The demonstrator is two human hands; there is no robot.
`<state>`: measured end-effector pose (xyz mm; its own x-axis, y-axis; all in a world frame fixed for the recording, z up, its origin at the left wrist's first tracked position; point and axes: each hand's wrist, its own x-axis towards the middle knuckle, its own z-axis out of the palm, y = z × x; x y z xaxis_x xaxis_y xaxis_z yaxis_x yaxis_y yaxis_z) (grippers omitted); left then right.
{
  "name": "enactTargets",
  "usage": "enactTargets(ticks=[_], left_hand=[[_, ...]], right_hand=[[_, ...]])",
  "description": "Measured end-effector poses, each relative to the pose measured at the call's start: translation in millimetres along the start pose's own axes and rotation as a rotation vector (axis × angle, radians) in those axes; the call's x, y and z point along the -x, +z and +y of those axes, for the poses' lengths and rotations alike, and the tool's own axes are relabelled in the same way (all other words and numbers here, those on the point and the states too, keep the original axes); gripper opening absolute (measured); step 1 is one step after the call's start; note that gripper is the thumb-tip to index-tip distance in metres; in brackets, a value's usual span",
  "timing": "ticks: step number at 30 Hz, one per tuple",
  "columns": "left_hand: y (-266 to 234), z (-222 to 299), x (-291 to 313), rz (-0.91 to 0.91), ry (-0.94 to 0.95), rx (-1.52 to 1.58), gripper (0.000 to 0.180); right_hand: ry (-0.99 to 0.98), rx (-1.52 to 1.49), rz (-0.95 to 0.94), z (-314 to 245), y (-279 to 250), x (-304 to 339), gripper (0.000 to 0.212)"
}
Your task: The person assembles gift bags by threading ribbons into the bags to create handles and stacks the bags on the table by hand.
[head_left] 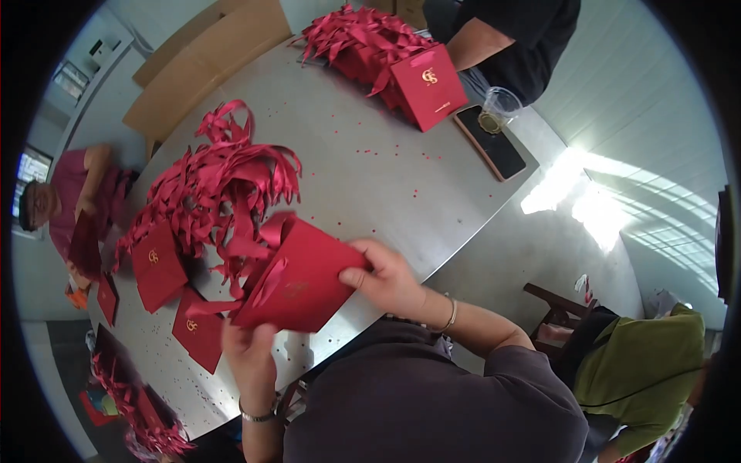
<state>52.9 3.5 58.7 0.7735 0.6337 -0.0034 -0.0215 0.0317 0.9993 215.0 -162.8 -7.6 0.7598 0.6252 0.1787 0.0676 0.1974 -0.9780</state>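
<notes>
A red paper gift bag [309, 282] with a gold emblem and a red ribbon is tilted between my hands, over the table's near edge. My right hand [390, 278] grips its right edge, thumb on the front face and fingers behind. At the lower left corner, my left hand [251, 355] holds the bag with the thumb up; its other fingers are partly hidden. A heap of red ribbons [224, 181] spreads just beyond, attached to more bags. Two other red bags, one upper [158, 266] and one lower [199, 328], lie left of my hands.
The grey metal table [340, 177] is dotted with red bits. At the far side stand more ribboned bags [428, 85], near a phone [490, 143] and a clear plastic cup [500, 109]. Cardboard [208, 65] stands behind. People sit left, far and right; a wooden chair [559, 309] is at right.
</notes>
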Motion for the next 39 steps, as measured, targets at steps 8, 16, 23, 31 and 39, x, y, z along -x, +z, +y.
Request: enactTargets(ticks=[8, 16, 23, 31, 39], left_hand=[[108, -16, -111, -0.191, 0.117, -0.175, 0.023], [258, -25, -235, -0.251, 0.176, 0.022, 0.014], [296, -64, -265, -0.379, 0.157, -0.283, 0.025], [244, -69, -221, -0.362, 0.042, -0.276, 0.024], [85, -33, -98, -0.166, 0.286, -0.519, 0.015]], right_hand=[[-0.102, 0.376, 0.452, 31, -95, -27, 0.07], [-0.135, 0.405, 0.396, 25, -97, -21, 0.06], [-0.117, 0.343, 0.409, 20, -96, -16, 0.052], [-0.094, 0.36, 0.352, 18, -97, -20, 0.051], [-0.022, 0.223, 0.327, 20, -94, -13, 0.045]])
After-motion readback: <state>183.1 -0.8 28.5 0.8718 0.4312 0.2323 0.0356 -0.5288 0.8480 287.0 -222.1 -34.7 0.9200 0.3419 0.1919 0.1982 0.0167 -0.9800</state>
